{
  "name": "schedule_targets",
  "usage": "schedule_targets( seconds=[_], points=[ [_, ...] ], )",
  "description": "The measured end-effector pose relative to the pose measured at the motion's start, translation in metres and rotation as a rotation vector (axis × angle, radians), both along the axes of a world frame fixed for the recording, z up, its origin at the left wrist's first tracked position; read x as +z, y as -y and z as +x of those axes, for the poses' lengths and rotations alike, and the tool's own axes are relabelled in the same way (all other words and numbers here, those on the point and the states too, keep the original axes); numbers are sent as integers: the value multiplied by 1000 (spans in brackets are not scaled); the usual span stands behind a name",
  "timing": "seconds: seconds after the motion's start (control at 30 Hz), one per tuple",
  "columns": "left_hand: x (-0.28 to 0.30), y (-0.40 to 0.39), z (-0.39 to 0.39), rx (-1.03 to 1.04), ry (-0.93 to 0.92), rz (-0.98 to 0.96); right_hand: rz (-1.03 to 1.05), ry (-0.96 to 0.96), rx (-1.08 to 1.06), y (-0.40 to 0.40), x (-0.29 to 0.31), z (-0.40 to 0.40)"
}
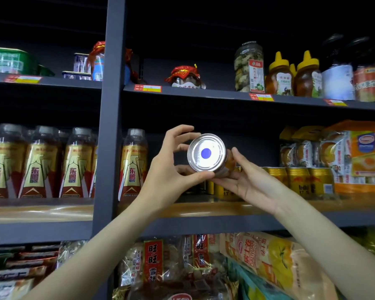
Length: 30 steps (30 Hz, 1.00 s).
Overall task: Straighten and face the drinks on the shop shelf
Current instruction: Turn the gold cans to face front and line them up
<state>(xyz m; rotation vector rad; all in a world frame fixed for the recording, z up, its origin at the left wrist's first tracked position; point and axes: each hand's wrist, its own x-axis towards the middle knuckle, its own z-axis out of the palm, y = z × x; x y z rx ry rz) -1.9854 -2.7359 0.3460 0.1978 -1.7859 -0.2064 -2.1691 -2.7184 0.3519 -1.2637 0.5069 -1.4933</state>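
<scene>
Held in the air in front of the middle shelf, at about twelve o'clock from the wrists, the jar lies tipped with its silver lid toward the camera; the left hand pinches the lid rim with thumb and curled fingers, and the right hand cradles the body from four o'clock. It looks rigid, smooth, fairly heavy and breakable, so I would grip the body, not the lid. Its label and contents are mostly hidden, as are the gold cans behind the right hand.

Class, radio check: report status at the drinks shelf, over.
Both hands, left hand and right hand, hold the jar tipped, silver lid facing camera. Off the shelf, not yet faced. Yellow cans behind; nothing blocking.
</scene>
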Motion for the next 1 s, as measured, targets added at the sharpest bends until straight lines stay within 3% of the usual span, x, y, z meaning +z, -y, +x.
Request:
schedule_targets(
  seconds=[0.2, 0.3, 0.37, 0.43, 0.63, 0.8, 1.0],
  points=[
    [4, 1, 4, 3, 66, 26, -42, -2, -34, 4, 2, 0],
    [2, 7, 7, -92, 98, 295, -223, 7, -201, 7, 3, -2],
    [1, 13, 9, -249, 100, 533, -341, -98, -310, 6, 5, -3],
    [2, 18, 11, -279, 99, 622, -410, -181, -325, 6, 3, -2],
    [-7, 25, 6, 52, 83, 318, -368, -64, -211, 7, -6, 14],
    [-6, 42, 16, 345, 273, 159, -664, -586, -660, 7, -5, 8],
    [-7, 44, 27, 370, 208, 167, -804, -784, -771, 8, -6, 2]
  ],
)
